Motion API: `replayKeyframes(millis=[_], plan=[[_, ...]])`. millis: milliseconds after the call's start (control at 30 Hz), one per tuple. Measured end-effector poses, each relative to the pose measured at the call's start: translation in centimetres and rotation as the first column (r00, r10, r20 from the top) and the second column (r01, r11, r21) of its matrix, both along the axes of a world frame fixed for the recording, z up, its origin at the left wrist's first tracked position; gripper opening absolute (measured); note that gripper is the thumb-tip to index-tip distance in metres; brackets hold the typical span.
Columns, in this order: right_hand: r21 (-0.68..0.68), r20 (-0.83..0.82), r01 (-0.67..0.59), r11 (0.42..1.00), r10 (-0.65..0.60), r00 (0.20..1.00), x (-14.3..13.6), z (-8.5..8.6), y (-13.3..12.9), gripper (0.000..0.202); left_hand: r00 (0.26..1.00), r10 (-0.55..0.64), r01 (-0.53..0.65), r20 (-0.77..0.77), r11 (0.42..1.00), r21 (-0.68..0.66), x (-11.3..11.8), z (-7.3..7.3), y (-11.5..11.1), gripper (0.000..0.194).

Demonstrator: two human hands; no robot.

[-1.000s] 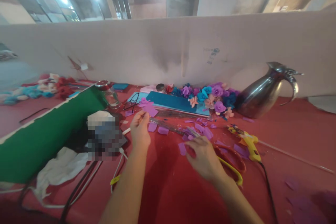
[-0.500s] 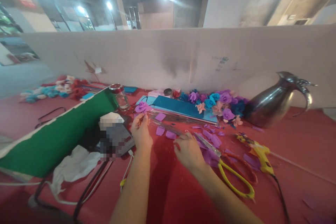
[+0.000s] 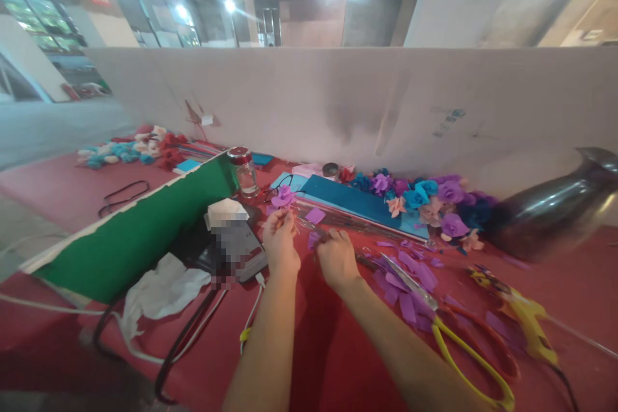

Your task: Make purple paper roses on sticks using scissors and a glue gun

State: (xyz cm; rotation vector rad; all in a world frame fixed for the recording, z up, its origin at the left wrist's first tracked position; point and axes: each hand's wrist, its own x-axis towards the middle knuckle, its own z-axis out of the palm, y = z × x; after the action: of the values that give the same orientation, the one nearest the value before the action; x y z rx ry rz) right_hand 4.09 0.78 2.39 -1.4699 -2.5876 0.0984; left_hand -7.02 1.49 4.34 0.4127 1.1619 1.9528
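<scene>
A purple paper flower (image 3: 283,197) on a thin stem is pinched between the fingertips of my left hand (image 3: 281,241), with its bloom just above them. Close by on the right, my right hand (image 3: 337,259) is curled down over the red table, its fingers drawn together and partly hidden. Beside its fingertips is a purple paper petal (image 3: 313,239); whether they grip it I cannot tell. Another loose petal (image 3: 315,215) lies behind, near a bundle of thin stems (image 3: 357,225).
Scissors (image 3: 410,282) with red and yellow handles lie over purple paper scraps (image 3: 410,309). Rightward are a yellow glue gun (image 3: 526,318) and a metal jug (image 3: 545,212). Finished paper flowers (image 3: 454,192), a glass jar (image 3: 247,177), a phone (image 3: 244,248) and a green board (image 3: 140,238) surround the hands.
The view has swung left, so things appear further right. My right hand has moved closer to my left and its fingers have curled in. The left still holds the flower.
</scene>
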Motion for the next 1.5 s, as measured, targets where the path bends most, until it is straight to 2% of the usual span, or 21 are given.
replayKeyframes(millis=[233,367,533,733,900,1033,1167,1333,1500], plan=[[-0.067,-0.042,0.123,0.99,-0.126,0.991,0.6,0.2,1.2,0.022,0.993,-0.119,0.118,-0.023,0.993,-0.011,-0.1,-0.6,0.2,0.031],[-0.119,-0.074,0.19,0.975,-0.2,0.977,0.8,0.1,1.8,0.023,0.981,-0.19,0.184,-0.029,0.973,-0.137,-0.1,-0.8,0.1,0.031],[-0.172,-0.139,0.168,0.971,-0.193,0.971,1.0,0.0,2.7,0.026,0.973,-0.233,0.222,-0.005,0.935,-0.276,-0.1,-0.6,-0.1,0.026],[-0.211,-0.233,0.113,0.971,-0.162,0.959,0.9,-0.7,3.4,0.026,0.959,-0.284,0.273,-0.002,0.922,-0.275,-0.1,-1.0,0.0,0.022],[-0.251,-0.292,0.095,0.963,-0.169,0.941,0.9,-1.3,3.7,0.028,0.97,-0.242,0.233,-0.003,0.936,-0.265,-0.1,-1.3,0.1,0.024],[-0.282,-0.314,0.074,0.956,-0.165,0.935,1.0,-1.1,3.7,0.023,0.977,-0.211,0.201,-0.013,0.948,-0.248,-0.1,-1.2,0.1,0.025],[-0.299,-0.31,0.059,0.952,-0.156,0.938,1.1,-0.9,3.9,0.019,0.973,-0.228,0.216,-0.027,0.947,-0.236,0.0,-1.3,0.1,0.026],[-0.29,-0.307,0.087,0.953,-0.179,0.935,1.1,-1.1,4.3,0.021,0.969,-0.246,0.227,-0.033,0.931,-0.284,0.2,-1.6,0.1,0.027],[-0.272,-0.444,0.117,0.955,-0.232,0.865,1.3,-1.1,4.3,0.019,0.967,-0.251,0.227,-0.043,0.924,-0.307,0.3,-1.7,0.2,0.032]])
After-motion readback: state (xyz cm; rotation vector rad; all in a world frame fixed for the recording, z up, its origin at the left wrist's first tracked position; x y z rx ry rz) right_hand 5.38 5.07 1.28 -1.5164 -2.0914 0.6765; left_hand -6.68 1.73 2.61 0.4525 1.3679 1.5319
